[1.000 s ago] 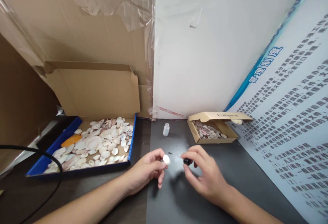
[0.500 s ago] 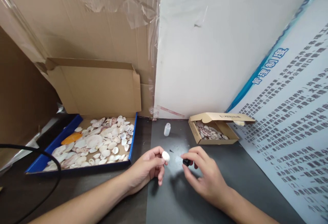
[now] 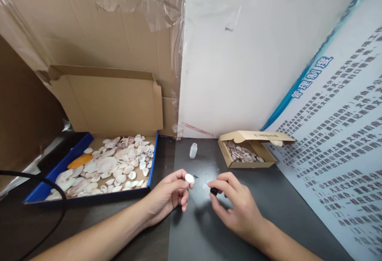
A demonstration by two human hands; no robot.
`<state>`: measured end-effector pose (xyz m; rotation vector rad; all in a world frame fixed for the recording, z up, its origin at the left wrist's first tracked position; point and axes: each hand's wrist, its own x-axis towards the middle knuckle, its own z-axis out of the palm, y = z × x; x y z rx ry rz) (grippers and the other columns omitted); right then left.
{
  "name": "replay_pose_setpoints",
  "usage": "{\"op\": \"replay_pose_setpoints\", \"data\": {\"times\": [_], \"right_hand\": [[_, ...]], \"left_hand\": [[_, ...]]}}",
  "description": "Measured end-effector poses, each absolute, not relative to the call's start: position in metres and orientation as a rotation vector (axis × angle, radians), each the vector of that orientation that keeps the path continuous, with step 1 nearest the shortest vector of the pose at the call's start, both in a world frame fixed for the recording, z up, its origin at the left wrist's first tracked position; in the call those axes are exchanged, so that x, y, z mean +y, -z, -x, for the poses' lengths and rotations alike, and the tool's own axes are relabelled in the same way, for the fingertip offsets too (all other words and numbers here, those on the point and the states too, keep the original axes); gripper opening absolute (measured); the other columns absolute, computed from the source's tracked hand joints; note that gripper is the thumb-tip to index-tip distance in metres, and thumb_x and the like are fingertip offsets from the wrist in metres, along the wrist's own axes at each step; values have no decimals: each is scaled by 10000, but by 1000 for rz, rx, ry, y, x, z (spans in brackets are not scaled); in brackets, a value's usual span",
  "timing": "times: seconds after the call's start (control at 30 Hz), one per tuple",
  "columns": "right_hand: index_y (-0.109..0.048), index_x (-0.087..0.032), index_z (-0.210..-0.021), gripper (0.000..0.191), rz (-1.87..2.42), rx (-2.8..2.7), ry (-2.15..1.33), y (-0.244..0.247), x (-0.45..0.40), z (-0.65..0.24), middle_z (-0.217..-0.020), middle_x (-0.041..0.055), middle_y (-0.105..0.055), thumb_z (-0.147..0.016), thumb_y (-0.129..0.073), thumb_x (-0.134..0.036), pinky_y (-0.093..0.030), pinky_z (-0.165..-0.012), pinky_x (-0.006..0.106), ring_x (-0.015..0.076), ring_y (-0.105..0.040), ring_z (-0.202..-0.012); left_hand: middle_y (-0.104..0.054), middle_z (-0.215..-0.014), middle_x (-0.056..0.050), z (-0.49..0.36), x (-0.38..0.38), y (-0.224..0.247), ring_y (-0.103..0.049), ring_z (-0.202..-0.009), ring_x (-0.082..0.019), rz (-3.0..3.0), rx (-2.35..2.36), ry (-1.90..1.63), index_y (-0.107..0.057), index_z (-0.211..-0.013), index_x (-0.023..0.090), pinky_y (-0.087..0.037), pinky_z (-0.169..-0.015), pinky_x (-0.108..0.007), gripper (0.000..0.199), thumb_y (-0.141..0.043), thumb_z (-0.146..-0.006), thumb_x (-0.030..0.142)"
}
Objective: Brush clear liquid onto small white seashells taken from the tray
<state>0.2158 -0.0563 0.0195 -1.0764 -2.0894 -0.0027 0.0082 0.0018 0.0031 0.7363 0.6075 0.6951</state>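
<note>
Between the thumb and fingers of my left hand [image 3: 173,191] is a small white ribbed seashell [image 3: 189,179], held above the dark mat. My right hand [image 3: 232,199] pinches a small black bottle cap [image 3: 214,191] a short way to the right of the shell; the two do not touch. Beyond both hands a small clear bottle [image 3: 193,150] with whitish contents stands upright, its top uncapped. Whether anything is attached to the cap's underside I cannot tell.
At left, a blue-edged cardboard box [image 3: 151,165] with its lid raised holds many seashells and an orange one [image 3: 80,161]. A smaller carton [image 3: 253,164] of shells sits at back right. A black cable [image 3: 61,189] loops at left. A printed board [image 3: 334,133] leans on the right.
My left hand has tilted the seashell slightly, so its ribbed edge now faces lower right. Both hands appear shifted a little left, along with the whole view. The bottle stays standing.
</note>
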Motion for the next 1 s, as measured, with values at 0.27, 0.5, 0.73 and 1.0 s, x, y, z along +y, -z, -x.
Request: {"op": "replay_pose_setpoints", "data": {"times": [0.27, 0.5, 0.73, 1.0], "right_hand": [[-597, -206, -1048, 182, 1115, -2090, 46, -19, -56, -218, -861, 61, -609, -896, -538, -126, -531, -583, 279, 179, -645, -676], [-597, -201, -1052, 178, 1114, -2112, 60, -17, -55, -218, -869, 70, -607, -901, -537, -129, -531, -593, 282, 183, -646, -694], [-607, -201, -1027, 163, 1112, -2112, 73, -16, -51, -219, -856, 68, -620, -898, -540, -127, -532, -621, 305, 187, -634, -689], [-583, -187, -1096, 208, 1082, -2129, 79, -19, -43, -224, -913, 95, -675, -901, -556, -119, -548, -697, 376, 241, -647, -806]], "left_hand": [[-581, -752, 7, -8, 1, -3, -470, -463, -56, -774, 595, -675, -533, -803, 158, -471, -438, -200, 150, -677, -778, 187], [-591, -764, 8, -8, 1, -3, -459, -453, -45, -765, 606, -682, -530, -798, 155, -453, -432, -192, 163, -688, -767, 182], [-596, -756, 12, -8, -1, -4, -465, -456, -48, -755, 611, -713, -533, -794, 154, -454, -436, -196, 135, -667, -773, 164], [-603, -759, 11, -9, 1, -3, -465, -452, -47, -760, 610, -706, -531, -785, 156, -445, -433, -195, 159, -688, -763, 173]]}}
